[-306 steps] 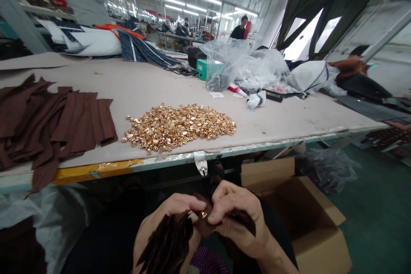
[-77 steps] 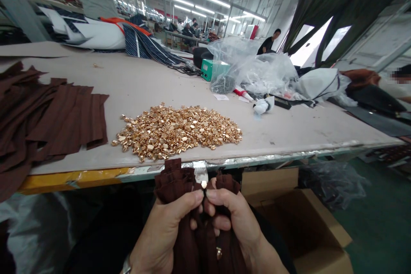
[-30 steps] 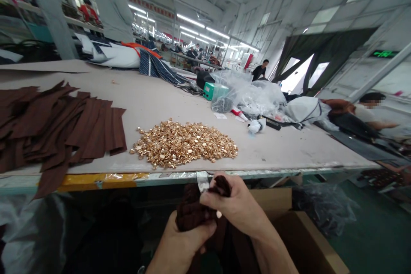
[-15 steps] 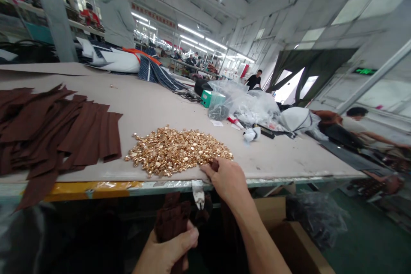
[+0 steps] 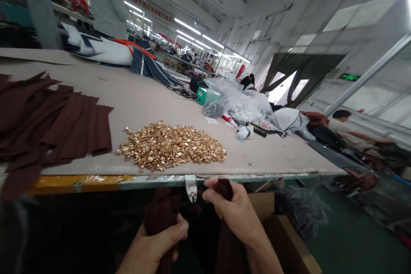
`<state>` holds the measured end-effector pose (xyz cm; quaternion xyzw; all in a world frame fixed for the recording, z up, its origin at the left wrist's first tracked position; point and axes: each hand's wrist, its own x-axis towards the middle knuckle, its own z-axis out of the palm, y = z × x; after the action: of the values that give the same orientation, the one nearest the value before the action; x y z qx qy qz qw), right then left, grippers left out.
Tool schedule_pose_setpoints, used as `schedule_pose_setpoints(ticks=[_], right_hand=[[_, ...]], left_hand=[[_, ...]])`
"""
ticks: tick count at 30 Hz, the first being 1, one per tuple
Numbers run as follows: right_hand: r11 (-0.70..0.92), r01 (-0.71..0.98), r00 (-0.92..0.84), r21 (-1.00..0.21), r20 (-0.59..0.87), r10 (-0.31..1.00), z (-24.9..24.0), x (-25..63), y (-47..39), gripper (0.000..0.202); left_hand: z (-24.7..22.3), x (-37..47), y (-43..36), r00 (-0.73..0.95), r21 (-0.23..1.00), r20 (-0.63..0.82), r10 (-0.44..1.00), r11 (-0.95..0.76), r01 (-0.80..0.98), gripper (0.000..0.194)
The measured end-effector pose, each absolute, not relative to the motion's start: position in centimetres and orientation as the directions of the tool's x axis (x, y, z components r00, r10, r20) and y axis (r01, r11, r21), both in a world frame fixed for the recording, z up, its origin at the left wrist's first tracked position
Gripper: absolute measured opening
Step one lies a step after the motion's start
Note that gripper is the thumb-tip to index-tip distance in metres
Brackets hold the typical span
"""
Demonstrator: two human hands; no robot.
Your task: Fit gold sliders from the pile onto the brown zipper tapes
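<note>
My left hand is wrapped round a bundle of dark brown fabric strips, below the table edge. My right hand is closed on another brown strip, just under the table's front edge and right of a metal clip. Whether a small gold piece is between its thumb and fingers is too small to tell. A heap of gold metal pieces lies on the table near the edge. Many brown strips are spread at the left.
Clear plastic bags, a green box and a white bundle lie farther back on the table. A cardboard box stands below at the right. People are at work left and right.
My right hand has drawn back from the gold heap to below the table edge. My left hand still holds the bundle. The view has shifted slightly.
</note>
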<state>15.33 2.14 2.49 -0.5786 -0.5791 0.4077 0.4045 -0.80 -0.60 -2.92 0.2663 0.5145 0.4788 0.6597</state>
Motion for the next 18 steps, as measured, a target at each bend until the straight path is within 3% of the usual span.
schedule_pose_setpoints(ticks=[2,6,18], right_hand=[[-0.096,0.178,-0.043,-0.979,-0.105,0.994,1.8,15.3,1.3,0.029],[-0.146,0.056,-0.153,-0.988,-0.153,0.976,1.0,14.6,1.1,0.031],[-0.147,-0.024,-0.138,-0.989,-0.142,0.980,1.1,13.6,2.8,0.033]], left_hand=[[-2.4,-0.8,-0.7,0.016,0.836,-0.433,0.901,0.408,-0.367,0.022],[-2.4,-0.8,-0.8,0.027,0.827,-0.439,0.898,0.416,-0.379,0.020],[-2.2,-1.3,-1.1,0.099,0.819,-0.419,0.902,0.423,-0.388,0.017]])
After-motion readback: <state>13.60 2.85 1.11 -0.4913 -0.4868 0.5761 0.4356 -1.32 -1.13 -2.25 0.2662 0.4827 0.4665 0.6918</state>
